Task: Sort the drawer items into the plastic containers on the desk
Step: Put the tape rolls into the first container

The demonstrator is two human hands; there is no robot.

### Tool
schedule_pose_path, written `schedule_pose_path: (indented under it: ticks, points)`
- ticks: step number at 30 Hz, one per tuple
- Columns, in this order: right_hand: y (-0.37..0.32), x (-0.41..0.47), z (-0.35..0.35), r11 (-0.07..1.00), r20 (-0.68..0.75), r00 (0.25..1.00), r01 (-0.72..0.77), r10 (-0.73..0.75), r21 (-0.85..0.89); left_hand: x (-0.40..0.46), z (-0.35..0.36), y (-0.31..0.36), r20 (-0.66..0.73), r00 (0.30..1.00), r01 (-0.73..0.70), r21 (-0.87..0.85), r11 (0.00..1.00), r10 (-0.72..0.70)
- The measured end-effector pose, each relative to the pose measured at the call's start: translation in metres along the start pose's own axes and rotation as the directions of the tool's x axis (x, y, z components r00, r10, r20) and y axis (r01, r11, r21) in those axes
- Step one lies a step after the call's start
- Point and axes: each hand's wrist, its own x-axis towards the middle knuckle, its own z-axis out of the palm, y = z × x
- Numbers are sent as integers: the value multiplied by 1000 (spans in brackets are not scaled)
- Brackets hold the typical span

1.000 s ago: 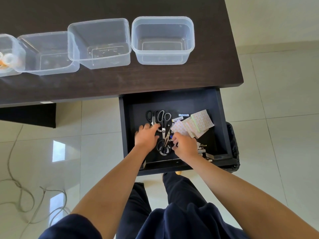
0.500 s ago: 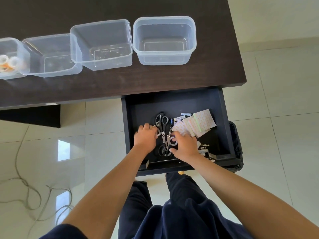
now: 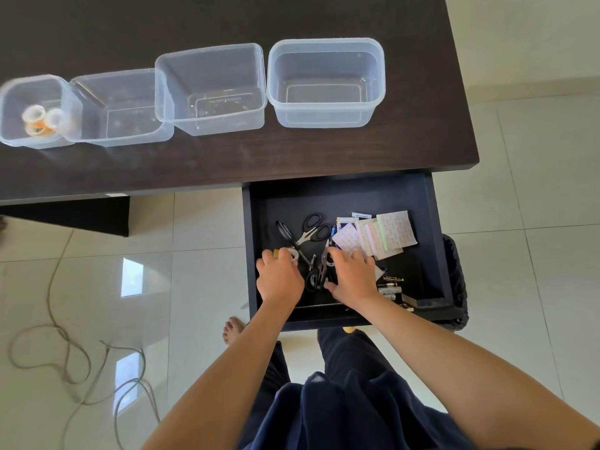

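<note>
The dark drawer (image 3: 256,222) is pulled out below the desk edge. Black-handled scissors (image 3: 313,227) lie in its middle, another pair (image 3: 285,231) to the left. My left hand (image 3: 279,279) curls over a clear tape roll (image 3: 294,254) at its fingertips. My right hand (image 3: 352,276) closes on a third pair of scissors (image 3: 321,271), blades pointing away from me. Patterned paper sheets (image 3: 389,233) lie at the right, small batteries (image 3: 389,289) by my right wrist. Several clear containers line the desk: the leftmost (image 3: 13,92) holds tape rolls (image 3: 35,120), the rightmost (image 3: 326,43) holds nothing.
The dark desk top (image 3: 227,164) overhangs the drawer's back. A loose cable (image 3: 65,345) loops on the tiled floor at the left. A black bin (image 3: 456,280) stands just right of the drawer. My bare foot (image 3: 232,329) is under the drawer's left front corner.
My left hand slid left off the scissors onto the tape roll. My right hand settled on the pair of scissors nearest me. The scissors in the drawer have spread apart.
</note>
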Motion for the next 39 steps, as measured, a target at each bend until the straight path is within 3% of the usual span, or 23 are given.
schedule_pose_path:
  ticks: [4, 7, 16, 22, 29, 33, 39]
  points:
    - [1, 0, 1, 1000, -52, 999, -17, 17, 13, -1, -3, 5, -54, 999, -2, -128, 992, -5]
    - [2, 1, 0, 1000, -62, 998, -22, 23, 13, 1, -2, 5, -42, 996, -84, -142, 986, 79]
    - [3, 3, 3, 997, -75, 995, -57, 60, 48, 0, 21, -5, 238, 968, -79, -20, 997, 81]
    - [6, 4, 6, 995, -68, 994, -78, 82, 65, 2, 26, -3, 211, 976, -53, 22, 998, 47]
    - [5, 4, 1, 991, -41, 994, -95, 99, 89, 5, 19, -10, 99, 987, 142, -163, 976, -127]
    - [-3, 4, 0, 990, -57, 991, -115, 119, 77, 6, 19, -10, 82, 988, 140, -148, 979, -129]
    - [-6, 5, 2, 966, -90, 979, -160, 181, 201, 6, 21, -11, 73, 991, 124, -140, 982, -115]
